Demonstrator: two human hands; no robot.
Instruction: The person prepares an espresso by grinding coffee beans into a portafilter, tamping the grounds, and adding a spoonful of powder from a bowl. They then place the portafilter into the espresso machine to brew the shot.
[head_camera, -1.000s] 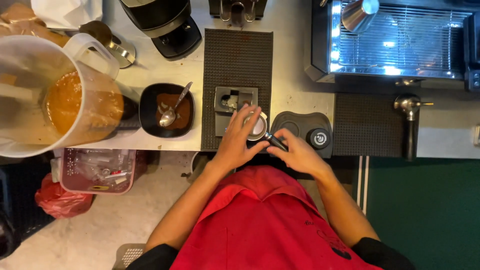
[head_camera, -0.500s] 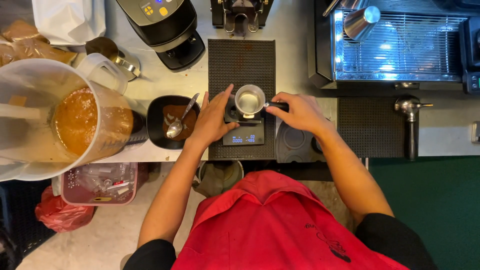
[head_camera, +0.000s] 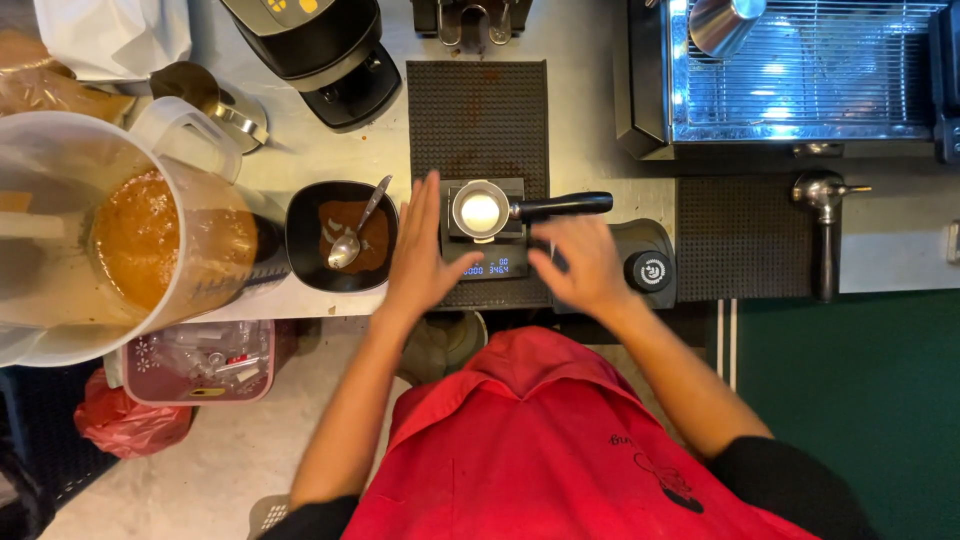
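Note:
A steel portafilter with a black handle lies on a small digital scale, which stands on a black rubber mat. My left hand is flat and open just left of the scale, fingers apart, holding nothing. My right hand is blurred just right of the scale and below the portafilter's handle; nothing shows in it. Left of my left hand stands a black bowl with brown grounds and a metal spoon.
A big clear jug of orange-brown liquid stands at the left. A black grinder base is at the back, an espresso machine's drip tray at the right, a second portafilter and a black tamping station nearby.
The portafilter now rests on the scale with both hands off it. My left hand has opened beside the scale and my right hand has drawn back from the handle.

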